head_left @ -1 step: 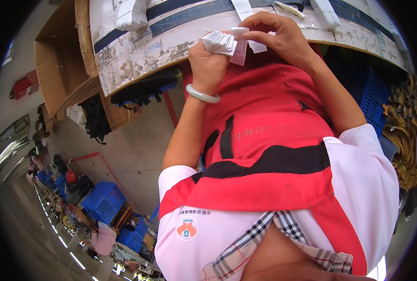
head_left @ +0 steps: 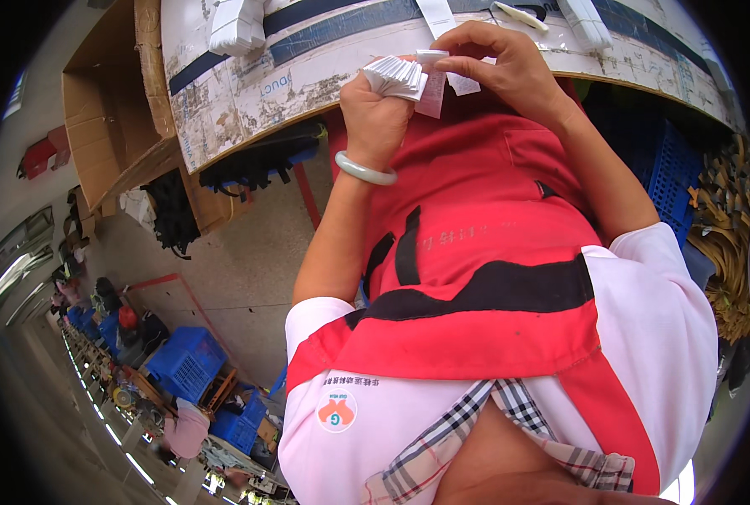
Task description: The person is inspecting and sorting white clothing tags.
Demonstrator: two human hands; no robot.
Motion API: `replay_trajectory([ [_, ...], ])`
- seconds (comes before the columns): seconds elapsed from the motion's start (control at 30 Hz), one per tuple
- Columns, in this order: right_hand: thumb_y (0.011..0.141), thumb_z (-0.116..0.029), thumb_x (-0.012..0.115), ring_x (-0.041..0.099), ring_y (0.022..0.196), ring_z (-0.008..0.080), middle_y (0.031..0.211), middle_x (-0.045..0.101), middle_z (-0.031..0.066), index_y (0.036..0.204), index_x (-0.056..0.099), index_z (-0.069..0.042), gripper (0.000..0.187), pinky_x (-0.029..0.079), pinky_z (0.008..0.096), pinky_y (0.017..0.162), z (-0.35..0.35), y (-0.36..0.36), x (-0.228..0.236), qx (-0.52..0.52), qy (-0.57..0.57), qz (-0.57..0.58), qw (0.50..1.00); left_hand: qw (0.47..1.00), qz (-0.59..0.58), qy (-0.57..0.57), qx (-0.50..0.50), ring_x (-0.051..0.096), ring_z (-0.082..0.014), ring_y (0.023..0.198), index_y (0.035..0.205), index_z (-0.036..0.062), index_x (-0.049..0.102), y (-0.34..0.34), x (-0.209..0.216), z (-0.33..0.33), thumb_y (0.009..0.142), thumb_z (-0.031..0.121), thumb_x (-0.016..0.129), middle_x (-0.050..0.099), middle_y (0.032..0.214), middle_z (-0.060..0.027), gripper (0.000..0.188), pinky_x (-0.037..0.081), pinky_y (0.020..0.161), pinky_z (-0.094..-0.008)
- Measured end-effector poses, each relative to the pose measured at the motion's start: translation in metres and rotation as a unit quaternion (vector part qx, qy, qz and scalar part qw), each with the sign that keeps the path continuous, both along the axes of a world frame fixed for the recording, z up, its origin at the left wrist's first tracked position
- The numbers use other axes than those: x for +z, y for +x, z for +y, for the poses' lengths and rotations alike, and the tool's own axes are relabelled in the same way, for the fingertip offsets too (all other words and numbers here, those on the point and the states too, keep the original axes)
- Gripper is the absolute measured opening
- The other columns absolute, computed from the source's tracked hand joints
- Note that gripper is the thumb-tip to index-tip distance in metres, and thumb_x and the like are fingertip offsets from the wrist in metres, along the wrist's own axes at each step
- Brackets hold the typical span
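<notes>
My left hand [head_left: 373, 122], with a pale bangle [head_left: 365, 171] at the wrist, is closed around a fanned bundle of folded white labels [head_left: 394, 77]. To its right, my right hand [head_left: 510, 69] pinches a small folded white label [head_left: 430, 56] between thumb and fingertips, close beside the bundle. Below that label hangs a thin, see-through white strip [head_left: 430, 94]. Another white piece [head_left: 463, 84] shows under my right fingers. Both hands are over the near edge of the worn, cardboard-covered table [head_left: 308, 94].
On the table lie a white label bundle [head_left: 238, 29] at left, another bundle [head_left: 585, 23] at right, a white strip [head_left: 436, 15] and a slim whitish tool [head_left: 521, 17]. An open cardboard box [head_left: 114, 109] stands left. Blue crates [head_left: 188, 364] and a person [head_left: 187, 429] are farther off.
</notes>
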State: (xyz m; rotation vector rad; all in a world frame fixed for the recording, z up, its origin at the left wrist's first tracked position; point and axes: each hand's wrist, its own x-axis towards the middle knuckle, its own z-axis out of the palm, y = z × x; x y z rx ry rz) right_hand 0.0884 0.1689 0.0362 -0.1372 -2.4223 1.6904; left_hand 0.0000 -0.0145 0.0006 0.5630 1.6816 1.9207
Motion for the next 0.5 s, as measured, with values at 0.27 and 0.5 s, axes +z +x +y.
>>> replay_trajectory([
  [0.27, 0.090, -0.013, 0.067, 0.059, 0.085, 0.0090, 0.094, 0.065, 0.0020, 0.104, 0.068, -0.002, 0.017, 0.048, 0.0232, 0.078, 0.003, 0.002, -0.002, 0.007, -0.003, -0.006, 1.000, 1.000, -0.005, 0.005, 0.000, 0.053, -0.0031, 0.065, 0.100, -0.0009, 0.069, 0.005, 0.008, 0.003, 0.082, -0.006, 0.061, 0.063, 0.077, 0.0017, 0.021, 0.041, 0.053, -0.0191],
  [0.5, 0.091, -0.015, 0.067, 0.058, 0.083, 0.0071, 0.089, 0.065, 0.0000, 0.101, 0.069, -0.001, 0.017, 0.048, 0.0218, 0.077, -0.001, 0.000, 0.005, 0.013, -0.020, -0.040, 0.999, 0.999, 0.025, 0.027, 0.004, 0.057, -0.0044, 0.070, 0.097, -0.0006, 0.069, 0.003, -0.001, 0.002, 0.081, -0.008, 0.058, 0.065, 0.080, 0.0005, 0.021, 0.046, 0.059, -0.0199],
])
